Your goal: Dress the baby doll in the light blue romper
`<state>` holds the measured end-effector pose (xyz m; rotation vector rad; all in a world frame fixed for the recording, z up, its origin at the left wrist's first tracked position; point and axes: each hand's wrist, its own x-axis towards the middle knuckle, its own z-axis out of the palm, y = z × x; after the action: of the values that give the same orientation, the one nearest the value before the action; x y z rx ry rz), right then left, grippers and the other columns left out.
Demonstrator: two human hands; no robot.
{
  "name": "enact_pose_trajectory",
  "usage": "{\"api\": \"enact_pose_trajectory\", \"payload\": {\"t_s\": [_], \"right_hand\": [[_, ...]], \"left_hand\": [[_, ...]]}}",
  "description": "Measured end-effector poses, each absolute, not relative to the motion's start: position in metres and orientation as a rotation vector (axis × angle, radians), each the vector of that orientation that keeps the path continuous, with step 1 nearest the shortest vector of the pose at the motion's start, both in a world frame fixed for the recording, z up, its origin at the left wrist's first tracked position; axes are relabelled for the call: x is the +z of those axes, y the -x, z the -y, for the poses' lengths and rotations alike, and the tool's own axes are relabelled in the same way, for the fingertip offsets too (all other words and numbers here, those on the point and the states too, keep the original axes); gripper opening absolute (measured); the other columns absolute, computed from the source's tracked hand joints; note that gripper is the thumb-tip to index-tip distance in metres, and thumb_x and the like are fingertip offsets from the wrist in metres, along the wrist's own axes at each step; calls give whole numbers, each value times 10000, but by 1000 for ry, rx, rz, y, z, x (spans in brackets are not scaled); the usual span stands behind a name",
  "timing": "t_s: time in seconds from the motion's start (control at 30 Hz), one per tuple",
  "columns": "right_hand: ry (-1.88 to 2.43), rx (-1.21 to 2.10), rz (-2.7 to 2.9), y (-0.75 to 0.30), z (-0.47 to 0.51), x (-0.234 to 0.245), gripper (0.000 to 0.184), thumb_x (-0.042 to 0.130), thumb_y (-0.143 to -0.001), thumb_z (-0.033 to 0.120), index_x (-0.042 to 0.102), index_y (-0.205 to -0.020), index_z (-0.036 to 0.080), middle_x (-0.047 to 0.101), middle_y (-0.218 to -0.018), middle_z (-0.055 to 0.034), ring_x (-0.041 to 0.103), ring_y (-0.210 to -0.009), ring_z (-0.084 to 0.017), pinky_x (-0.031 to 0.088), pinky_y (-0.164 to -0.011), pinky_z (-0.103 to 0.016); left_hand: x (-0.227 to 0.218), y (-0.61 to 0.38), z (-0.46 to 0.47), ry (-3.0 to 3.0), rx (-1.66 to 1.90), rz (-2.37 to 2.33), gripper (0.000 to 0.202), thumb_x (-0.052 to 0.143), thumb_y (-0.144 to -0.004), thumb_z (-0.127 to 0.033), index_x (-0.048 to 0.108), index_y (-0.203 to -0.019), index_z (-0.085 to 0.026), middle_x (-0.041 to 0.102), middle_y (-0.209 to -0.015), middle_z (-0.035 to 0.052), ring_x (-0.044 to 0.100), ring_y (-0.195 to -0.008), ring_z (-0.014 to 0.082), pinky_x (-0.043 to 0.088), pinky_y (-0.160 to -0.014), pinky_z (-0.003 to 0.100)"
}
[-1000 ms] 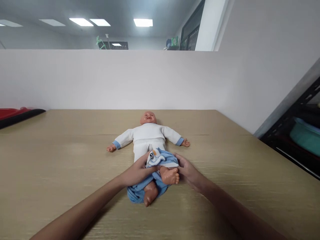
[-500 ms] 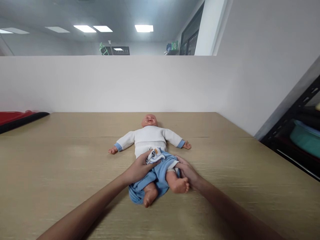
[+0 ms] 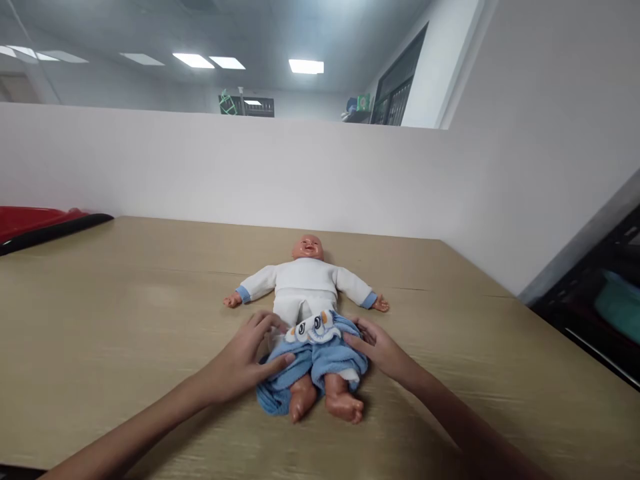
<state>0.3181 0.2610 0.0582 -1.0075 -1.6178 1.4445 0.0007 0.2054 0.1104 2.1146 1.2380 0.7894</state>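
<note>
A baby doll [image 3: 306,280] in a white long-sleeved top lies on its back in the middle of the wooden table [image 3: 125,300], head away from me, arms spread. Blue trousers [image 3: 320,357] with a cartoon face at the waistband cover its hips and thighs; both bare feet stick out toward me. My left hand [image 3: 247,357] grips the trousers at the doll's left hip, thumb pressed on the cloth. My right hand [image 3: 377,347] pinches the trousers at the other hip.
A white partition wall [image 3: 200,173] runs along the table's far edge. A red and black object [image 3: 35,223] lies at the far left. Dark shelving [image 3: 600,307] with a teal item stands to the right of the table.
The doll's raised leg has come down, so both legs now lie flat. The trousers have slid further up to the waist, and my hands moved to either hip.
</note>
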Motion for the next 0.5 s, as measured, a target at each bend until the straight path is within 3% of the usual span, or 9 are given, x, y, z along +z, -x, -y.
{"api": "enact_pose_trajectory", "payload": {"t_s": [0.13,0.27,0.33,0.5], "right_hand": [[969,1272,1597,-296,-286,58,389,818,-812,574,709,-979,239,688,-975,-11,616,-977,-231,475,-918,-344],[1011,1298,1388,-277,-310,63,462,864,-696,622,664,-857,238,608,-814,33,549,-827,-188,436,-792,-296],[1038,1331,1320,-272,-320,62,507,863,-659,657,639,-842,241,586,-791,42,535,-792,-181,428,-770,-295],[1093,1346,1297,-271,-331,57,555,854,-614,700,640,-835,238,617,-823,22,566,-828,-214,450,-808,-330]], "left_hand": [[98,12,-204,-1980,781,-1185,309,581,-1020,-538,616,-1092,-240,622,-1200,73,601,-1120,249,497,-1009,374],[86,9,-222,-1801,864,-1223,375,488,-1044,-590,564,-988,-228,626,-982,34,590,-937,226,498,-900,365],[80,4,-236,-1680,945,-1216,419,520,-1011,-639,551,-959,-224,610,-915,16,571,-880,216,489,-856,358],[70,-6,-262,-1378,982,-1038,535,658,-906,-703,613,-1098,-205,653,-909,30,611,-899,235,491,-803,351]]}}
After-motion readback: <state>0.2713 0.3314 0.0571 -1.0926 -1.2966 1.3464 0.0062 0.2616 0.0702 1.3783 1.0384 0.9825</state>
